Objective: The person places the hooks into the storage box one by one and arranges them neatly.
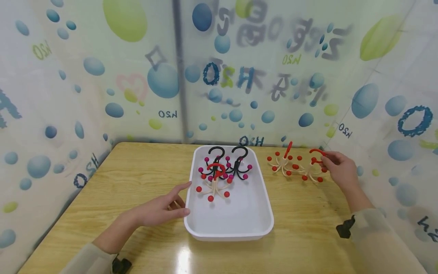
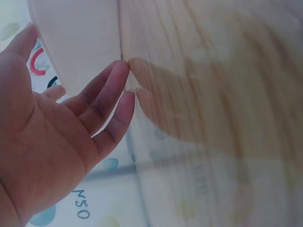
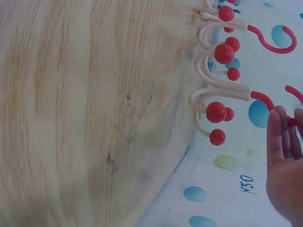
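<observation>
My right hand [image 1: 340, 169] pinches the red hook end of a cream rotating hook hanger [image 1: 309, 173] with red ball tips, right of the tray. In the right wrist view, that hanger [image 3: 229, 92] has its curved arms at the tabletop. A second cream hanger [image 1: 282, 163] sits just left of it. My left hand [image 1: 161, 209] touches the left rim of a white tray [image 1: 236, 228], its fingers loosely bent. Inside the tray stand a cream hanger [image 1: 214, 186] with red balls and two black hangers [image 1: 237, 167] with magenta balls.
A wooden table [image 1: 143, 167] carries everything. Patterned curtain-like walls [image 1: 219, 114] close it in at the back and both sides, and the two hangers on the right stand close to the back wall.
</observation>
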`<act>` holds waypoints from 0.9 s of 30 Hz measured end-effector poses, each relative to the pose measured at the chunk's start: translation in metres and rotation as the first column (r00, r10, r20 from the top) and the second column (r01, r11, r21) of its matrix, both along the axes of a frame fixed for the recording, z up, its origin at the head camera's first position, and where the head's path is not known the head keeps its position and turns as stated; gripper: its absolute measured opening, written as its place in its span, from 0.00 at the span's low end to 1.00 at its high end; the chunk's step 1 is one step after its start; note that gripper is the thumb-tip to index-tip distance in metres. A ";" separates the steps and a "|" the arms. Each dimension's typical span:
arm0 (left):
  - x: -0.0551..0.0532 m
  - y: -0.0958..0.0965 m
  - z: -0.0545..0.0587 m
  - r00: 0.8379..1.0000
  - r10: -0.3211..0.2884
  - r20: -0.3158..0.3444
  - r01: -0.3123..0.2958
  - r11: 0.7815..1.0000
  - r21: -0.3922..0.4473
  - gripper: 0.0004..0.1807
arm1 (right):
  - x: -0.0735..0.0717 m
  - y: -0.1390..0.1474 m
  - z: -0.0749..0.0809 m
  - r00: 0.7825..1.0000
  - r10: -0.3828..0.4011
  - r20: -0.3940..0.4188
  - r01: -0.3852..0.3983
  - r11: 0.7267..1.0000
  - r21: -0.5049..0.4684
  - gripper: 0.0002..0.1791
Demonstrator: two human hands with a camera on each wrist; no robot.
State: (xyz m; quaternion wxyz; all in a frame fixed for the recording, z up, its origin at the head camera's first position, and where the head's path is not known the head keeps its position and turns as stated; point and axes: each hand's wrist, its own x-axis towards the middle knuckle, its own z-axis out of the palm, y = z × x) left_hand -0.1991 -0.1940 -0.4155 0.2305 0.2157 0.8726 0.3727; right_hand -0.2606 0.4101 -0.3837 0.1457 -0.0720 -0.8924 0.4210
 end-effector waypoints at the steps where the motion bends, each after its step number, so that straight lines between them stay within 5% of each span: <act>1: 0.000 0.000 0.000 1.000 0.000 0.001 0.000 1.000 0.000 0.49 | 0.002 0.000 0.002 1.000 -0.007 -0.008 0.007 1.000 0.004 0.29; 10: 0.000 0.000 -0.001 1.000 -0.001 0.000 0.001 1.000 0.003 0.49 | 0.025 -0.001 0.014 0.999 -0.027 -0.027 0.027 1.000 0.011 0.32; 19: 0.000 0.001 0.002 1.000 -0.004 0.000 0.004 1.000 0.001 0.49 | 0.053 -0.021 0.019 0.991 0.061 -0.118 -0.067 0.997 -0.047 0.09; 27: 0.000 0.001 0.001 1.000 0.004 0.011 -0.004 1.000 0.005 0.49 | 0.065 -0.062 0.038 0.975 0.165 -0.146 -0.176 0.982 -0.068 0.14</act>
